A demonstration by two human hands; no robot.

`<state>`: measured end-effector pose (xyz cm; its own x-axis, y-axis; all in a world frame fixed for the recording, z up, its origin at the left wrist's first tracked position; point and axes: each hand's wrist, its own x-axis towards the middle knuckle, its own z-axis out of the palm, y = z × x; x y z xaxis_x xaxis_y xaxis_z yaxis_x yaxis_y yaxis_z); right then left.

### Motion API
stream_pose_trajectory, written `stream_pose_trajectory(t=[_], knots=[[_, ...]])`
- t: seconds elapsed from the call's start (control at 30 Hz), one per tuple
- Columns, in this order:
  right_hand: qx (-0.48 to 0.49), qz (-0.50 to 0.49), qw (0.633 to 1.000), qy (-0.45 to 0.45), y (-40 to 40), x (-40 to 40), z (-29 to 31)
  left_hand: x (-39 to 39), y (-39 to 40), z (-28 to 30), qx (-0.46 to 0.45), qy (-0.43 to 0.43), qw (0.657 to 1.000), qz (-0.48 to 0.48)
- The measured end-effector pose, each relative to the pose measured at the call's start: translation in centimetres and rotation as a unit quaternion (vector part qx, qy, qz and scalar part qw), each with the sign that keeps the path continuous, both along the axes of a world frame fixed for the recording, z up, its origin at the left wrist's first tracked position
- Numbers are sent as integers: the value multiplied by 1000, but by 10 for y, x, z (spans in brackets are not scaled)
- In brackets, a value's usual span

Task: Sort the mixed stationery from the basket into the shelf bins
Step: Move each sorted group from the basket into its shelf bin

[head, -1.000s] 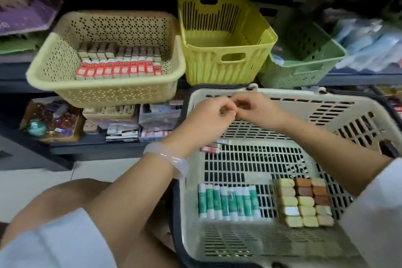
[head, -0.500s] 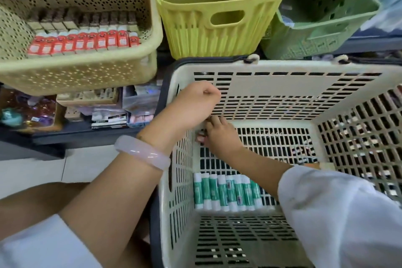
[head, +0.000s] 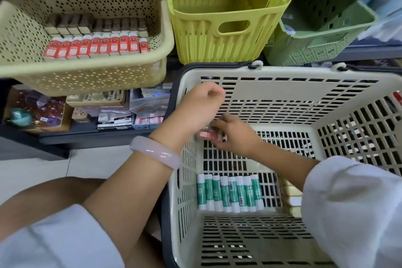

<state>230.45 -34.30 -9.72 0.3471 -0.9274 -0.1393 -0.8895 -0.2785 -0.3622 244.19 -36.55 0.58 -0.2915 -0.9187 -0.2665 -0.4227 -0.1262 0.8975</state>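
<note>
Basket [head: 282, 93], white and slotted, sits near right, below the shelf bins. My right hand [head: 236, 137] reaches into its far left corner and pinches a small red box [head: 207, 134] in its fingertips. My left hand [head: 202, 104] hovers just above, fingers curled in a fist; whether it holds anything I cannot tell. Green glue sticks [head: 229, 193] lie in a row on the basket floor. More red boxes [head: 95, 48] line the beige bin [head: 87, 76], far left. The yellow bin [head: 226, 28] stands right of it.
</note>
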Motion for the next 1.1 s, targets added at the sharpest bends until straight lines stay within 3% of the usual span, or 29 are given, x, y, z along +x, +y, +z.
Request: stream_pose_trajectory(t=[0.17,0.3,0.4,0.53,0.63,0.8,0.97,1.1], knots=[[-82,135,987,-43,-9,-8,107,2,7,15,-8,0,1000,2],[-151,198,969,9,-4,0,165,23,14,44,193,159,968,-12],[-146,209,967,-23,-5,17,187,51,13,61,203,203,958,-26],[-61,152,976,-143,-15,49,203,92,12,80,193,287,938,-22],[7,136,956,-258,-24,75,210,120,8,89,159,311,937,-28],[41,76,922,-377,-54,123,218,164,-11,98,118,322,939,10],[-41,-17,925,-378,-105,174,218,214,-36,99,50,336,929,145],[-103,-120,956,-248,-158,202,201,250,-55,97,-17,322,912,255]])
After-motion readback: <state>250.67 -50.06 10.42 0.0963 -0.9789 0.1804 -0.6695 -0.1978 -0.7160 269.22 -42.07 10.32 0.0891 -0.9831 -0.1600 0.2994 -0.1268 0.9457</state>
